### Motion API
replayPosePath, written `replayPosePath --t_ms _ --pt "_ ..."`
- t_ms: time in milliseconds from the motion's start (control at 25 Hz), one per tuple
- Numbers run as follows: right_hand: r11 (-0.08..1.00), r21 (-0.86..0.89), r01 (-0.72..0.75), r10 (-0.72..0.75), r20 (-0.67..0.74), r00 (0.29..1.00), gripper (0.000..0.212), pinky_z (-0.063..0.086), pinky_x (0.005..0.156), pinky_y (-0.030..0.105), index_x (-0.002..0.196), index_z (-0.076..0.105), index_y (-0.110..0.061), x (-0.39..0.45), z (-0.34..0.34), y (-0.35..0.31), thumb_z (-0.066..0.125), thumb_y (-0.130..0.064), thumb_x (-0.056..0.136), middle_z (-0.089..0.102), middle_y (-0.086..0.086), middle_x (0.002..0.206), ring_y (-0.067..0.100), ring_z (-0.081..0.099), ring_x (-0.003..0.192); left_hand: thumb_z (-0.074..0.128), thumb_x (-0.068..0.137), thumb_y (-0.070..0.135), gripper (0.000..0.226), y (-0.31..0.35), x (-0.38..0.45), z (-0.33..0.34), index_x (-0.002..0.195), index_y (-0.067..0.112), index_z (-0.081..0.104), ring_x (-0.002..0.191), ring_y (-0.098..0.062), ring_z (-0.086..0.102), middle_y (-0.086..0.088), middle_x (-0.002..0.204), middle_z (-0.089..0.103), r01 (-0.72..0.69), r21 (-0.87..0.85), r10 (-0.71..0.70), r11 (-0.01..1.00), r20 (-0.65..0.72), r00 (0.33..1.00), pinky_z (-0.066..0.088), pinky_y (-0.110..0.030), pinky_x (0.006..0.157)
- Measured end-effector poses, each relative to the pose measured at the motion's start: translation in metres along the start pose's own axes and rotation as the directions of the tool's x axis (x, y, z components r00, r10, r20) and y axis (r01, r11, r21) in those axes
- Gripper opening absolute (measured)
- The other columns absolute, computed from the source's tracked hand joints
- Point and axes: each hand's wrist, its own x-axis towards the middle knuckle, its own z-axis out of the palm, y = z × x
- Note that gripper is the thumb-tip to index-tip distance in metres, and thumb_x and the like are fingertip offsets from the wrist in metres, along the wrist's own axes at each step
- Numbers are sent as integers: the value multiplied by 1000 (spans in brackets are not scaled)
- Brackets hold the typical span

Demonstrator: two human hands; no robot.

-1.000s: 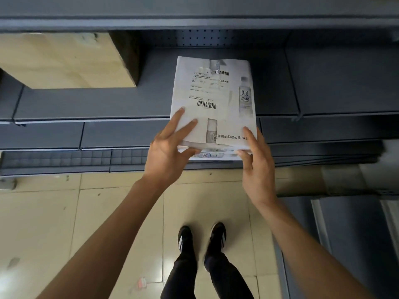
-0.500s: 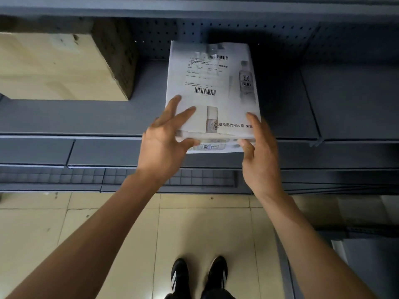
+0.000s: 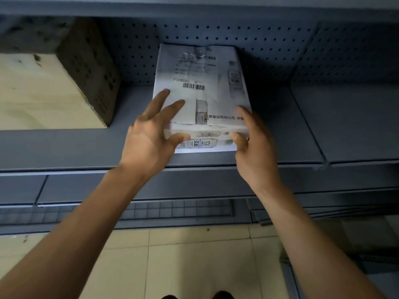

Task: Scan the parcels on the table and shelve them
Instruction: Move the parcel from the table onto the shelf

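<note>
The parcel (image 3: 200, 93) now lies on the shelf (image 3: 280, 137), its far end near the pegboard at twelve o'clock; moments ago it overhung the edge. Left hand (image 3: 151, 134) and right hand (image 3: 252, 139) grip its near corners, so release likely comes next.

Stockroom: grey pegboard shelving (image 3: 216, 160), parcels (image 3: 200, 83).

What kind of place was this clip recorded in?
Probably a parcel depot or stockroom: grey metal shelving with a pegboard back, a white parcel with barcode labels held by both hands, and a cardboard box alongside.
</note>
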Motion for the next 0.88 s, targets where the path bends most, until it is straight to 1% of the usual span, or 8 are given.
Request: replayPosePath --t_ms 120,240,320,440,560,640,720,880 --pt "999 44 -21 22 -23 999 55 45 111 39 151 41 -28 0 5 1 54 -8 102 42 -4 154 24 43 136 82 84 33 70 -2 -1 1 147 35 52 140 -21 47 13 165 29 5 23 -5 1000 3 1000 46 -54 108" --pt "1000 5 -5 5 -30 1000 55 43 113 38 153 40 -26 -4 7 -3 54 -8 102 39 -1 156 24 41 138 83 84 31 72 2 1 -2 148 35 51 141 -22 46 12 165 29 24 39 -25 999 18 1000 45 -54 109" --pt "1000 -18 2 -2 -10 1000 55 41 114 37 154 39 -25 -4 3 -5 53 -8 103 38 0 156 24 41 138 82 84 37 72 4 3 -9 148 41 49 137 -23 50 17 165 27 49 73 -53 996 62 997 46 -53 108" --pt "1000 18 -25 24 54 998 57 36 116 28 154 39 -23 -1 -5 -10 55 -6 102 40 1 154 20 41 139 74 87 51 72 10 4 -19 151 47 41 135 -27 52 19 166 21 26 248 -58 968 124 991 50 -53 103" --pt "998 -2 -60 60 132 989 62 26 113 17 155 37 -22 1 -18 -19 59 -7 99 40 -1 157 16 39 142 67 91 53 73 21 -1 -25 155 41 33 144 -34 40 7 168 20 -41 394 -19 918 148 989 49 -56 98" --pt "996 -7 -84 84 176 981 63 26 116 21 156 35 -23 -6 -26 -27 59 -10 99 38 -2 158 16 37 143 64 92 54 75 29 -11 -32 157 40 28 150 -33 29 3 169 20 -36 405 -30 914 155 987 45 -57 104" --pt "996 -29 -87 91 190 978 59 26 120 26 156 38 -22 -18 -34 -35 57 -12 100 35 -1 160 18 34 145 63 92 53 72 39 -25 -43 155 36 34 149 -31 31 1 166 27 -31 380 -29 924 150 988 45 -57 104" --pt "990 -36 -133 138 281 950 54 17 116 19 153 42 -24 -52 -59 -59 55 -15 103 25 -2 165 16 23 152 67 92 42 52 69 -54 -77 141 27 57 130 -28 52 4 148 55 21 256 -41 966 74 996 55 -52 87"
